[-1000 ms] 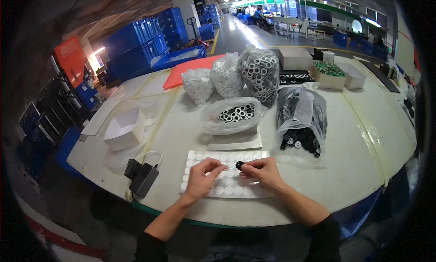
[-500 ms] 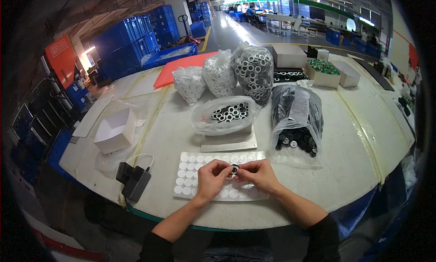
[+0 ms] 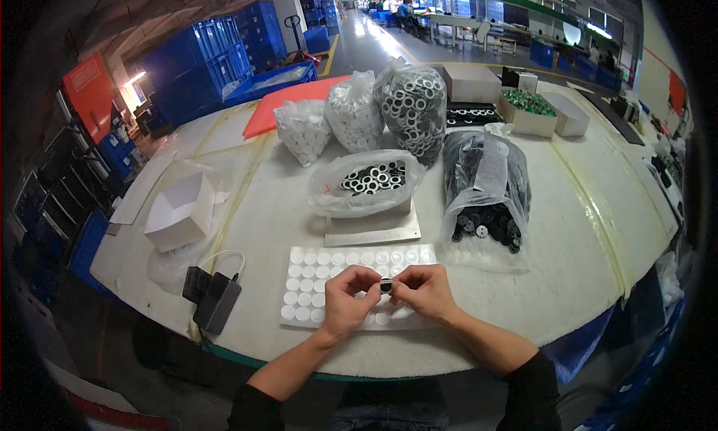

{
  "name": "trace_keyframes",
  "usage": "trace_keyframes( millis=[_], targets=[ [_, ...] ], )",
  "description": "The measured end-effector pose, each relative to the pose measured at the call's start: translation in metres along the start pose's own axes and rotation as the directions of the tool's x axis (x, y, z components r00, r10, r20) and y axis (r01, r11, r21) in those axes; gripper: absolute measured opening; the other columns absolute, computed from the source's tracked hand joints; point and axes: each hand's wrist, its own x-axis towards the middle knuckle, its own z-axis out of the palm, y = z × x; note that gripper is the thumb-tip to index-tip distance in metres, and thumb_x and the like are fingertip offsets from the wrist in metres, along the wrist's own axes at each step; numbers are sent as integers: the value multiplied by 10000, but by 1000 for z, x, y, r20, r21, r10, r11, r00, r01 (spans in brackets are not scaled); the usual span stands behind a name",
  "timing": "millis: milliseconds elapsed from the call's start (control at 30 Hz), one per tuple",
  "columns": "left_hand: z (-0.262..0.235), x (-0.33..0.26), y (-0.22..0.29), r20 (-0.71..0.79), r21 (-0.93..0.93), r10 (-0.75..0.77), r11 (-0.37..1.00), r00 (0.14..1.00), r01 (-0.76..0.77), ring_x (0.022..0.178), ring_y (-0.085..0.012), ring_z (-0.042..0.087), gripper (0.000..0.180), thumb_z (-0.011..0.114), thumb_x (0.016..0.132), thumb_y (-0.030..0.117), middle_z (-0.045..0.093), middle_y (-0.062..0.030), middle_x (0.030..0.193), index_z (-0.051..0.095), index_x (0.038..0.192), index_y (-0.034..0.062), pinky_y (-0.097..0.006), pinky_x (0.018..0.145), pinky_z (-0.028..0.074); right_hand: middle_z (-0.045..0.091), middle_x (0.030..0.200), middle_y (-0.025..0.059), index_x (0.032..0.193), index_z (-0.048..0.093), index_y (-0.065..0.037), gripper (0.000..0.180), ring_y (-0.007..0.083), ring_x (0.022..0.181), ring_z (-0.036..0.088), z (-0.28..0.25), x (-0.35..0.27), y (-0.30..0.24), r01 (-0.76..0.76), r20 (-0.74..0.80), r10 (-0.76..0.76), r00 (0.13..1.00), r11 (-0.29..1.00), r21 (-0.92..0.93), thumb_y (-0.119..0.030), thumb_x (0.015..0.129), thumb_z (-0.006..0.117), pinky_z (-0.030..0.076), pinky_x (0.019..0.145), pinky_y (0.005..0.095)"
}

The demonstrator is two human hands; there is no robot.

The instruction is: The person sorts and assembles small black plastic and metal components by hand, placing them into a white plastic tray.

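Black-and-white round part (image 3: 386, 285): held up between the two hands, over the right-hand part of the disc sheet.
Disc sheet (image 3: 308, 313): white, bearing rows of round white discs; its left end and far edge show, while both hands hide part of its middle and right side.
Bench front edge (image 3: 314, 375): dark green border, bowed by the lens; both forearms reach in across it.
Room at left: bare bench surface runs from the sheet to the black power adapter (image 3: 217, 308), which sits close to the front left edge; an open white box (image 3: 170, 225) lies beyond it.
Room ahead: tight; a pale flat plate (image 3: 374, 235) lies just past the sheet's far edge, with the open bag of rings (image 3: 378, 178) above it.
Room at right: bare surface extends to the bench's right side; the bag of black parts (image 3: 486, 184) lies farther in, its mouth facing the near side.
Left grip (image 3: 348, 302): thumb and forefinger pinch the part from its left.
Right grip (image 3: 426, 293): thumb and forefinger pinch it from its right.
Part against grip: centred between the opposing fingertips, with a dark middle and a pale rim showing; finer detail is too small to tell.
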Motion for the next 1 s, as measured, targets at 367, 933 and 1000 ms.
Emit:
trace_keyframes(
  millis=[367,933,1000],
  targets=[
    [-6,5,-4,151,281,139,943,979,-177,724,-102,603,110,608,754,-35,633,-41,818,617,863,-24,-232,677,496,640,689,63,812,620,41,103,100,611,610,-2,2,1,-55,115,54,992,998,13,-62,815,617,492,553,221],
    [-10,2,-2,170,-24,-186,981,968,193,741,-75,587,131,633,817,17,645,-39,846,647,940,-25,-211,681,483,649,662,64,777,652,20,99,91,616,617,-11,4,-13,321,97,-307,947,888,-328,-68,752,691,502,563,228],
    [-9,5,-1,221,28,-193,981,956,191,736,-72,582,125,633,816,19,645,-36,835,649,931,-27,-211,672,479,638,643,61,751,638,17,111,84,589,598,-15,5,-11,339,129,-314,941,879,-337,-77,749,696,490,540,230]
  ],
)
